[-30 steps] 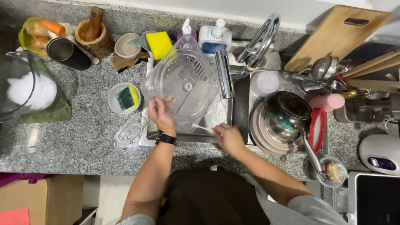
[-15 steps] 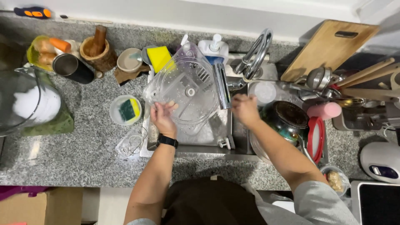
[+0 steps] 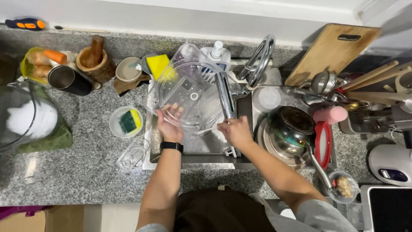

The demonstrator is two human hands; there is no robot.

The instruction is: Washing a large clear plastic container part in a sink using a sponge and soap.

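A large clear plastic bowl (image 3: 189, 92) is tilted over the steel sink (image 3: 193, 161). My left hand (image 3: 169, 124), with a black watch on its wrist, holds the bowl by its lower left rim. My right hand (image 3: 234, 131) rests against the bowl's lower right edge, right below the long chrome tap spout (image 3: 225, 96); I cannot tell whether it grips the bowl or the spout. Water or foam shows white in the sink under the bowl.
A small clear tub with a green-and-yellow sponge (image 3: 126, 121) sits left of the sink, a clear glass (image 3: 131, 158) nearer the counter edge. Dirty pots and a ladle (image 3: 292, 129) pile up on the right. A soap dispenser (image 3: 216, 53), yellow sponge (image 3: 161, 64) and wooden board (image 3: 332, 49) stand behind.
My right hand went from the sink's front edge up toward the pots and has come back to the bowl's lower right edge by the spout. The bowl stayed in my left hand.
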